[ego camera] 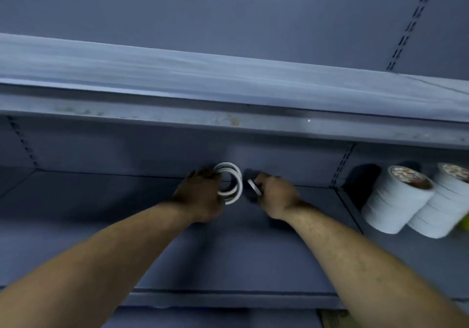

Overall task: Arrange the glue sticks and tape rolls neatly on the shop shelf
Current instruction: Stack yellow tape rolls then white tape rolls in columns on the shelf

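Deep in the grey shelf (228, 251), near its back wall, my left hand (200, 195) grips a small stack of thin white tape rolls (232, 183) standing on edge. Just right of them my right hand (275, 195) pinches one more thin white tape roll (254, 186), tilted and a short gap away from the stack. Both forearms reach in from the front edge. No glue stick can be made out.
In the bay to the right, two tall stacks of wide white tape rolls (396, 200) lean together, with something yellow-green (465, 222) at the frame edge. An upper shelf (228, 86) overhangs the hands. A slotted upright (341, 165) divides the bays.
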Demonstrator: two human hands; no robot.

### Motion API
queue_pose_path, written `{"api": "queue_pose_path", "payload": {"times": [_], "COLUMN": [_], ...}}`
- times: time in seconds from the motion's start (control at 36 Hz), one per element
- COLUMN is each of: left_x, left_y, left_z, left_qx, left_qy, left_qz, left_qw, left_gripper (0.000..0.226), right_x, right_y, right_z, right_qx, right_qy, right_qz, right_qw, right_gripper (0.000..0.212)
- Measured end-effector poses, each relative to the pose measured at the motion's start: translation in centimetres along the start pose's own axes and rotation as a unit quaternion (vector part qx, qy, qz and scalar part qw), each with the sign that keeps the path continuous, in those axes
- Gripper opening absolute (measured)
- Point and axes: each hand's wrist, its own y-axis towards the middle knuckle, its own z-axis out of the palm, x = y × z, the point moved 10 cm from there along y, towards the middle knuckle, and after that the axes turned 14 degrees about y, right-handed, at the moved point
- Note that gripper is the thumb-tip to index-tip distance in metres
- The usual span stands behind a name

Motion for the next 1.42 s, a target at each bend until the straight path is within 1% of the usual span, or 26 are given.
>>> {"api": "queue_pose_path", "payload": {"times": [0.08,0.14,0.22,0.33,0.39,0.44,0.5,0.58,0.64,0.72,0.83,1.0,1.17,1.33,1.42], "left_x": [-0.6,-1.1,-1.9,-2.7,-3.0,-3.5,-4.3,-5.7,-6.1,-5.6,-5.1,-5.3,-5.1,-4.6,-4.4], "left_y": [0.8,1.0,1.1,1.0,0.7,0.5,0.4,0.0,-0.3,-0.1,0.2,0.5,0.5,0.8,1.1], "left_z": [0.2,0.6,2.3,3.9,4.2,4.2,3.6,3.0,2.9,3.1,4.0,4.1,3.6,2.4,2.2], "left_qx": [-0.033,-0.054,-0.030,0.012,0.020,0.012,-0.006,-0.021,-0.029,-0.013,0.032,0.043,0.027,-0.007,-0.032], "left_qy": [0.011,0.013,0.038,0.120,0.147,0.162,0.179,0.210,0.213,0.187,0.126,0.151,0.131,0.093,0.083], "left_qz": [0.038,0.075,0.117,0.162,0.180,0.197,0.207,0.211,0.209,0.187,0.162,0.150,0.142,0.128,0.138], "left_qw": [0.999,0.996,0.992,0.979,0.972,0.967,0.962,0.954,0.954,0.964,0.978,0.976,0.981,0.987,0.987], "left_gripper": [0.048,0.046,0.035,0.036,0.033,0.029,0.029,0.041,0.046,0.047,0.047,0.046,0.046,0.040,0.038], "right_x": [-0.6,-1.7,-2.9,-3.9,-3.9,-3.8,-3.9,-3.7,-3.4,-3.1,-2.8,-2.6,-2.4,-2.1,-1.7], "right_y": [-0.8,-1.1,-1.5,-2.1,-2.4,-2.5,-2.2,-2.1,-2.0,-1.9,-1.9,-1.7,-1.3,-1.4,-1.6], "right_z": [-0.4,0.1,1.2,2.5,3.2,3.7,3.9,3.7,3.7,3.6,3.4,3.2,2.8,2.6,2.5], "right_qx": [-0.001,0.013,0.045,0.093,0.114,0.125,0.125,0.131,0.135,0.139,0.145,0.141,0.122,0.115,0.115], "right_qy": [-0.069,-0.080,-0.104,-0.153,-0.166,-0.165,-0.160,-0.166,-0.177,-0.187,-0.192,-0.188,-0.194,-0.193,-0.194], "right_qz": [0.021,0.060,0.097,0.142,0.143,0.143,0.145,0.150,0.144,0.129,0.115,0.102,0.095,0.090,0.085], "right_qw": [0.997,0.995,0.989,0.974,0.969,0.968,0.968,0.966,0.964,0.964,0.964,0.967,0.969,0.970,0.971], "right_gripper": [0.034,0.032,0.022,0.040,0.047,0.051,0.048,0.040,0.037,0.034,0.026,0.028,0.027,0.026,0.027]}}
